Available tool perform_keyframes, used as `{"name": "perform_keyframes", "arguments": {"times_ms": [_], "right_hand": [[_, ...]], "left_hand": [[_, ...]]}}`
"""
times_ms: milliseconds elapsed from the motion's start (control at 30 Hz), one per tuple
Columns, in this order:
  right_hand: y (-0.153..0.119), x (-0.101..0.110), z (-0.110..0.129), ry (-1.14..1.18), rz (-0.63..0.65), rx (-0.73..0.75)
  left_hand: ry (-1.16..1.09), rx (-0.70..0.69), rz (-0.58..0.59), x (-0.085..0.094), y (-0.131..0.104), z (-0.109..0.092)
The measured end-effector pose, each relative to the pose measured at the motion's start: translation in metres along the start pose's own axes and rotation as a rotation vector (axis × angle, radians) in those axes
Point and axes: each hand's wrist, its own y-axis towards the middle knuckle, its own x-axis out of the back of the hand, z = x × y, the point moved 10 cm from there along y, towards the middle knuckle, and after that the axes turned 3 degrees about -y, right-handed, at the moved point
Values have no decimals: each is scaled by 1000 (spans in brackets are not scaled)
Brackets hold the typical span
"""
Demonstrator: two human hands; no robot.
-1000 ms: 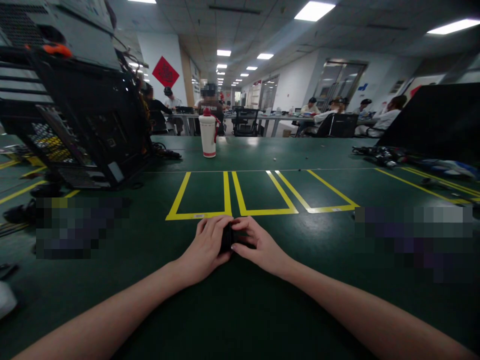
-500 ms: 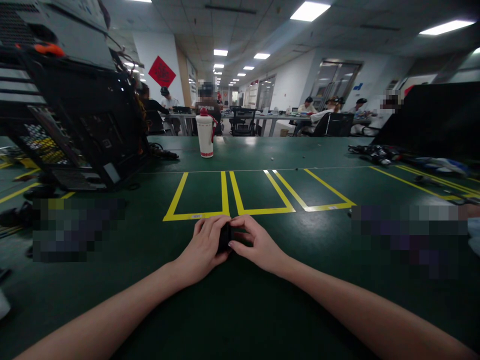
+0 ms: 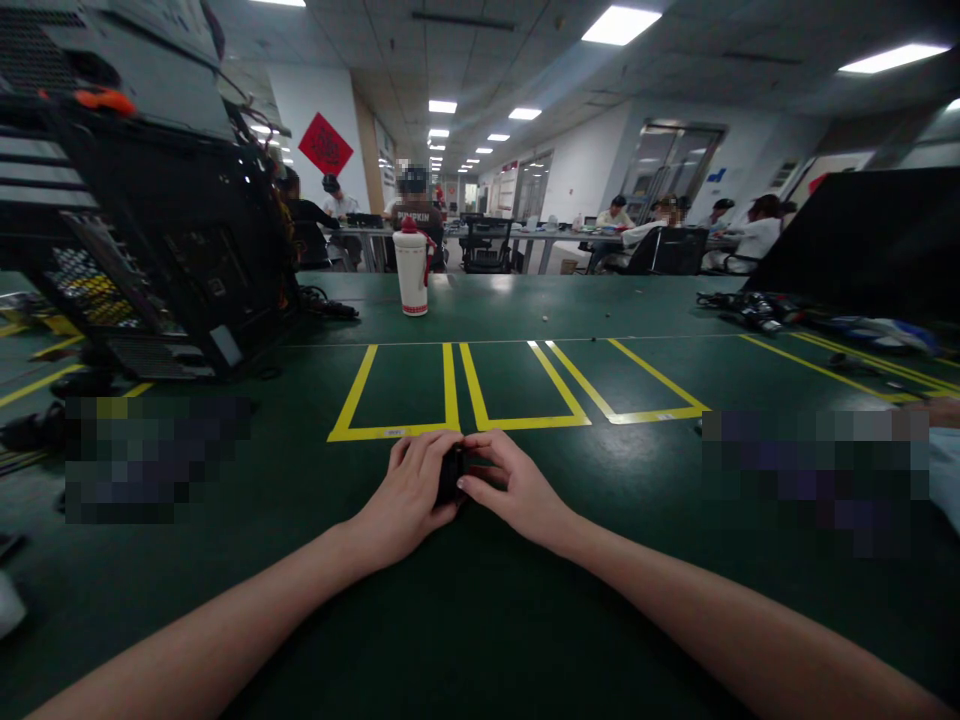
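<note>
A small black object (image 3: 451, 474) sits between my two hands on the dark green table (image 3: 480, 620); its kind cannot be made out, as fingers cover most of it. My left hand (image 3: 409, 485) wraps round it from the left, with fingers over its top and the thumb low at its near side. From the right, my right hand (image 3: 514, 490) holds its side with curled fingers and thumb. Just beyond the hands, yellow tape (image 3: 397, 433) marks several open-ended boxes on the tabletop.
A white tumbler with a red lid (image 3: 412, 270) stands at the table's far side. An open black computer case (image 3: 187, 230) rises at the left, cables (image 3: 328, 302) beside it. On the right are a black monitor-like panel (image 3: 862, 240), more cables (image 3: 750, 308) and another person's sleeve (image 3: 946, 465).
Both hands stay in place around the black object. At the right edge, the other person's pale sleeve shows more and sits slightly further in.
</note>
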Motion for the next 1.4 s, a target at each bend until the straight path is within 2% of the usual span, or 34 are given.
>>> {"name": "perform_keyframes", "arguments": {"times_ms": [467,633,1000,1167,1400], "right_hand": [[-2,-2,2,62,39,-10],[0,-1,-5,68,22,-42],[-1,-6,-8,195,93,-70],[2,-2,-10,174,58,-80],[3,-2,-16,182,92,-132]], "left_hand": [[3,-15,2,0,0,-2],[10,5,12,-2,0,0],[20,3,20,-3,0,1],[24,-2,16,-3,0,0],[17,5,20,-2,-1,0]]}}
